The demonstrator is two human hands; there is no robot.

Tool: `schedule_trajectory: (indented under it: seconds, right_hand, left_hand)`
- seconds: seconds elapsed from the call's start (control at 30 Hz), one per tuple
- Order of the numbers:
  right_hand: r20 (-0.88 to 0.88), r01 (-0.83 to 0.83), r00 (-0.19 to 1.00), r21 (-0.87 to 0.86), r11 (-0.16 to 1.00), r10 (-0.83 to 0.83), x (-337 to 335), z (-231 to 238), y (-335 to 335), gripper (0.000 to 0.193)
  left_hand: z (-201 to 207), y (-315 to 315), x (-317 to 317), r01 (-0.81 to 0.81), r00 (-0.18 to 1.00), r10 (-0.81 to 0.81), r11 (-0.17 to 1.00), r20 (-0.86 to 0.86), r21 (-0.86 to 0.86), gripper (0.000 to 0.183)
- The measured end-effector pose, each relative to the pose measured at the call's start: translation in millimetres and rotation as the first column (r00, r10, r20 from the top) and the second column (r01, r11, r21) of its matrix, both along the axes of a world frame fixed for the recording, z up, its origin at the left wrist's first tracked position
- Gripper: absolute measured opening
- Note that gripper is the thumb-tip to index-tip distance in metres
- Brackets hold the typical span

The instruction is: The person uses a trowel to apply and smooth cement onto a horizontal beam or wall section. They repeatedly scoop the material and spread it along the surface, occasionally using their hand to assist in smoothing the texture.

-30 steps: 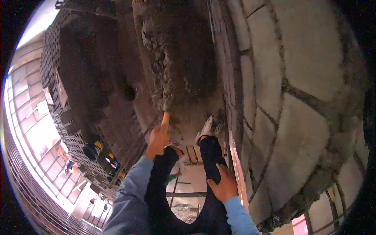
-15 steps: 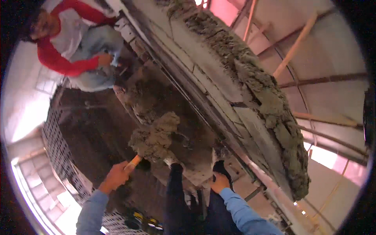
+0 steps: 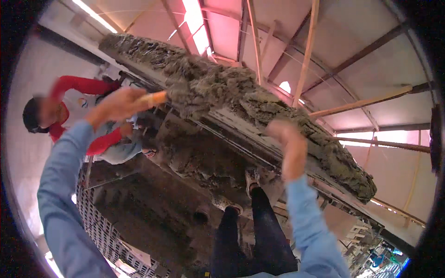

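Note:
My left hand [image 3: 118, 105] is closed around the light wooden handle [image 3: 154, 98] of a tool, raised at the left. The tool's head is hidden by a lump of wet grey-brown clay [image 3: 187, 99], which overlaps the long bank of clay [image 3: 232, 83] on the raised ledge, so I cannot tell whether they touch. My right hand [image 3: 288, 143] is lifted before the ledge, close to the bank's near side. Motion smears its fingers, and nothing shows clearly in it.
Facing the ledge at left, another person in a red-sleeved shirt [image 3: 74, 99] sits or crouches. More clay [image 3: 199, 155] lies on the ground beyond my shoes [image 3: 227, 204]. Perforated blocks [image 3: 99, 222] are stacked at lower left. Wooden poles [image 3: 306, 55] slant up at the right.
My left hand has swung the clay-laden tool up from near the ground to the ledge. My right hand has left my leg and risen. The view has tilted up.

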State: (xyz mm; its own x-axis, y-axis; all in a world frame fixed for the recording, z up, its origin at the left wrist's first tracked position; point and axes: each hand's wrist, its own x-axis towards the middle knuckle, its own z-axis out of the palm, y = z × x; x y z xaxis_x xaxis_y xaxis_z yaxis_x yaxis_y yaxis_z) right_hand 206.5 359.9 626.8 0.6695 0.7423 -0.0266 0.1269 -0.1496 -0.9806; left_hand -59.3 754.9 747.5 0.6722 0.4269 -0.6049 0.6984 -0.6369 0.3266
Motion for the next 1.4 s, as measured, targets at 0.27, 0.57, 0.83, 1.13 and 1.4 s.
schedule_trajectory:
  seconds: [0.27,0.57,0.83,1.13,1.4]
  right_hand:
    - [-0.541,0.213,0.776,-0.261,0.941,-0.325,183,-58,130,0.051]
    - [-0.497,0.079,0.822,-0.387,0.919,-0.28,175,-79,140,0.043]
    - [0.335,-0.122,0.917,-0.285,0.951,0.218,182,-100,116,0.025]
    - [0.716,-0.078,0.637,-0.308,0.948,0.285,123,-47,112,0.028]
    - [0.37,-0.092,0.912,-0.242,0.966,0.18,94,-25,102,0.039]
  left_hand:
    - [-73,8,137,0.303,0.918,-0.39,0.805,0.07,0.51,0.042]
    - [-86,20,123,0.316,0.855,-0.504,0.696,0.124,0.645,0.04]
    - [-111,28,114,0.206,0.758,-0.602,0.584,0.249,0.786,0.037]
    - [-98,41,69,0.105,0.763,-0.577,0.555,0.291,0.825,0.042]
    - [-71,23,38,0.122,0.794,-0.556,0.541,0.245,0.832,0.045]
